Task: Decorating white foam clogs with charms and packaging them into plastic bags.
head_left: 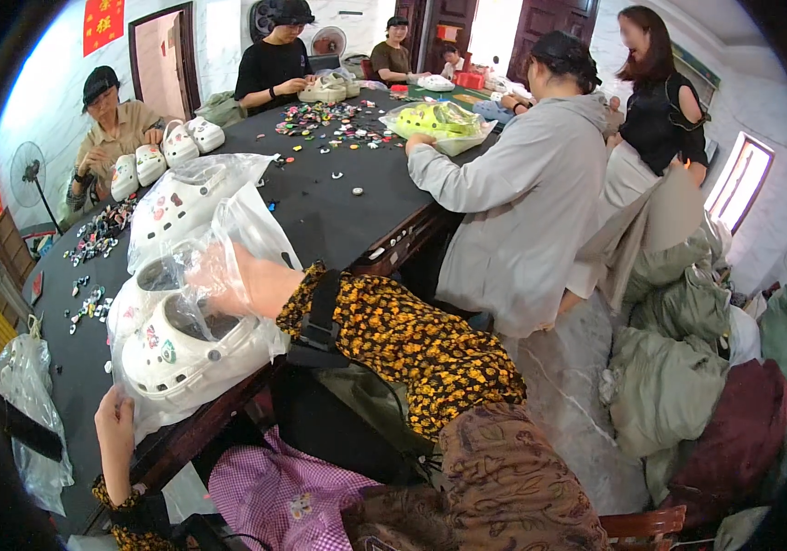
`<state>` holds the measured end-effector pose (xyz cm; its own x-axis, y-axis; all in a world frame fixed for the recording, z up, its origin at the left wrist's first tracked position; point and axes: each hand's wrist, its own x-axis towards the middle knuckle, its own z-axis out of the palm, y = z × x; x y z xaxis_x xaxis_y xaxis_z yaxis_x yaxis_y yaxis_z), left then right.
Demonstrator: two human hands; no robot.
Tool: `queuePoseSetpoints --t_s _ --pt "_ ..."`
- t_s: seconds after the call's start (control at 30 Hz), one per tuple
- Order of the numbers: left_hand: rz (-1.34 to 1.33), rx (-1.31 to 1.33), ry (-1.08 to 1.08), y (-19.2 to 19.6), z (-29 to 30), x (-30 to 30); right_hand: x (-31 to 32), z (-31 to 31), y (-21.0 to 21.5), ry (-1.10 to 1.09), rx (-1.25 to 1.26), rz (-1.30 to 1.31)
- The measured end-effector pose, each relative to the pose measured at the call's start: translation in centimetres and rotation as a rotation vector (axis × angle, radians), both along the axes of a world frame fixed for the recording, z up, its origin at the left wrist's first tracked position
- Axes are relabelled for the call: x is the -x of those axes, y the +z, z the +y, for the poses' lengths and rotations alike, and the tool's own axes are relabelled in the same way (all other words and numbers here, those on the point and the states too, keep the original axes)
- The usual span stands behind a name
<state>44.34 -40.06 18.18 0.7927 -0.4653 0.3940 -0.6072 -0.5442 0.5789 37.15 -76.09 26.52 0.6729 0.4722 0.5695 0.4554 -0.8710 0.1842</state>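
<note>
A pair of white clogs (193,363) with colourful charms lies in a clear plastic bag (242,216) at the table's near edge. My right hand (221,278) reaches into the bag, over the clogs' heel end; plastic and shoe hide its fingers. At the bag's near left edge, my left hand (115,421) is closed with its fingertips pinching the plastic. Just beyond, another bagged white clog (178,209) rests on the dark table (320,216).
Loose shoe charms (90,308) lie to the left, with a larger spread (329,124) at the far middle. Across the table, people handle clogs, including a yellow-green bagged pair (437,119). Stuffed sacks (669,386) stand on the floor at right.
</note>
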Motion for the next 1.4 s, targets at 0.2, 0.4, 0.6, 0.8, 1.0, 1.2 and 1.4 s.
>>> queuePoseSetpoints --t_s 0.2,0.4,0.6,0.8,1.0,1.2,1.4 --pt "-0.122 -0.091 0.002 -0.3 0.7 -0.3 -0.3 0.3 -1.4 -0.005 -0.140 0.042" --pt "0.005 0.038 -0.013 0.9 0.6 0.7 0.6 -0.5 -2.5 0.078 -0.245 0.086" --pt "0.472 0.400 -0.212 5.1 1.7 4.2 4.8 0.9 1.7 0.088 -0.140 -0.147" --pt "0.566 0.650 -0.217 4.9 1.2 2.4 9.5 2.3 3.8 0.002 -0.021 -0.194" --pt "0.671 0.915 -0.136 6.1 -0.6 4.3 10.0 2.5 4.1 0.054 0.005 -0.205" --pt "0.614 1.010 0.111 6.6 1.0 3.0 9.7 1.7 3.7 0.033 -0.026 -0.105" --pt "0.436 1.232 0.213 7.5 5.5 0.6 9.8 0.3 2.8 0.027 -0.153 -0.026"
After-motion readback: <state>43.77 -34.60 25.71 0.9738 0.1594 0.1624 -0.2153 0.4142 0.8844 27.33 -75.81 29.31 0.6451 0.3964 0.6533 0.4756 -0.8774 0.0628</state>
